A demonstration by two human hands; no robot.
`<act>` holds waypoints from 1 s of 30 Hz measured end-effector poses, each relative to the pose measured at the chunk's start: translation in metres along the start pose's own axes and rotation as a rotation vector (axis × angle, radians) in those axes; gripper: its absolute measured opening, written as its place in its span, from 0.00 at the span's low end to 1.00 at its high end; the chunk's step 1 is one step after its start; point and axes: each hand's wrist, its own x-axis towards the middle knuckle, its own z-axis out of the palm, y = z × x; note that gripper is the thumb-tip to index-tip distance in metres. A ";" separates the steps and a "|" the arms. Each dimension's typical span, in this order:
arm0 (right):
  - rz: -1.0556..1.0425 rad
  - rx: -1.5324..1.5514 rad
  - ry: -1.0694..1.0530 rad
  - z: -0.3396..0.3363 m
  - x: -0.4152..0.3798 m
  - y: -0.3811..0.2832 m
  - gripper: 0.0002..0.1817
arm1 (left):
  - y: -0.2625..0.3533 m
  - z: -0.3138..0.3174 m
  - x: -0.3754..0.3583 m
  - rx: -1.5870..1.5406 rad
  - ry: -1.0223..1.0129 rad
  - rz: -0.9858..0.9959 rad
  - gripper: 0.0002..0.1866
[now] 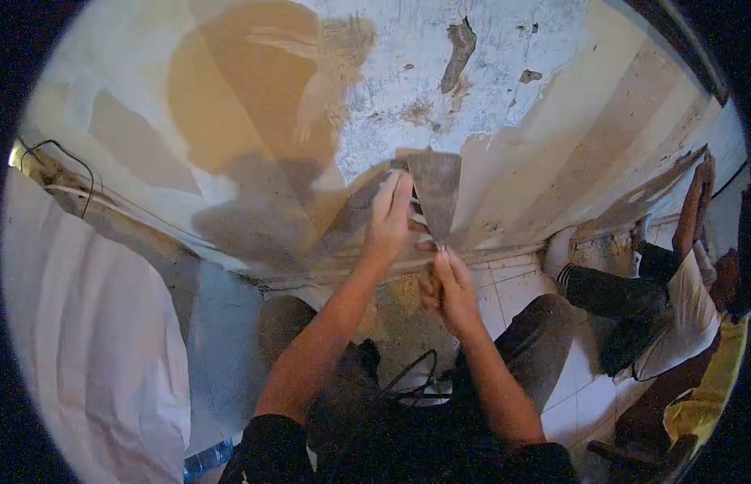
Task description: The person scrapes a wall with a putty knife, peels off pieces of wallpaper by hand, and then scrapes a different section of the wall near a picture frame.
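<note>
Against the painted wall lies the flat blade of a scraper, just below a patch of exposed whitish plaster. My right hand is closed around the scraper's lower end, near its handle. Higher up and to the left, my left hand rests at the blade's left side, its fingers pressed together; what lies under them is partly hidden. A darker wet-looking brown stain covers the wall at the upper left.
At the right, another person sits by the wall with an arm raised to it. A white cloth hangs at the left. A dark cable runs near the wall's base, and white floor tiles show at the right.
</note>
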 end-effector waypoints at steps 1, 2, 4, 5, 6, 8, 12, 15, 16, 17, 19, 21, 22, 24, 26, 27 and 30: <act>-0.044 -0.020 0.072 0.012 0.008 -0.002 0.13 | 0.011 0.002 0.007 -0.001 -0.005 0.000 0.26; -0.046 -0.020 0.076 0.019 0.018 0.003 0.13 | 0.022 0.004 0.012 0.016 0.033 0.081 0.17; -0.227 -0.078 0.050 0.024 0.042 0.024 0.15 | 0.034 0.005 0.018 0.181 0.091 0.295 0.14; -0.228 -0.076 0.052 0.024 0.053 0.037 0.15 | 0.035 0.003 0.020 0.181 0.089 0.295 0.14; -0.264 -0.126 0.127 0.023 0.060 0.055 0.16 | 0.034 0.001 0.018 0.245 0.096 0.353 0.13; -0.215 0.064 0.150 0.042 0.053 0.052 0.20 | 0.029 -0.005 0.023 0.307 0.096 0.413 0.13; -0.273 0.013 0.227 0.045 0.054 0.080 0.21 | 0.016 -0.011 0.016 0.317 0.094 0.348 0.12; -0.286 0.017 0.216 0.047 0.052 0.072 0.21 | 0.009 -0.008 0.021 0.324 0.120 0.387 0.12; -0.276 0.022 0.207 0.048 0.053 0.073 0.21 | 0.007 -0.010 0.021 0.324 0.143 0.420 0.12; -0.267 0.027 0.198 0.048 0.053 0.073 0.22 | 0.007 -0.011 0.021 0.326 0.145 0.420 0.12; -0.233 0.018 0.197 0.048 0.052 0.067 0.22 | 0.010 -0.015 0.022 0.363 0.126 0.308 0.12; -0.201 0.009 0.193 0.048 0.052 0.067 0.22 | 0.007 -0.015 0.023 0.375 0.131 0.326 0.12; -0.199 0.024 0.200 0.047 0.053 0.069 0.23 | 0.007 -0.014 0.024 0.373 0.128 0.338 0.12; -0.202 0.041 0.208 0.044 0.054 0.069 0.23 | 0.007 -0.013 0.025 0.353 0.117 0.319 0.12; -0.215 -0.019 0.235 0.044 0.053 0.065 0.23 | 0.009 -0.013 0.026 0.339 0.107 0.293 0.13; -0.205 -0.017 0.232 0.044 0.052 0.065 0.23 | 0.009 -0.014 0.027 0.348 0.094 0.304 0.13; -0.221 -0.022 0.246 0.039 0.056 0.065 0.23 | 0.010 -0.013 0.023 0.354 0.082 0.338 0.13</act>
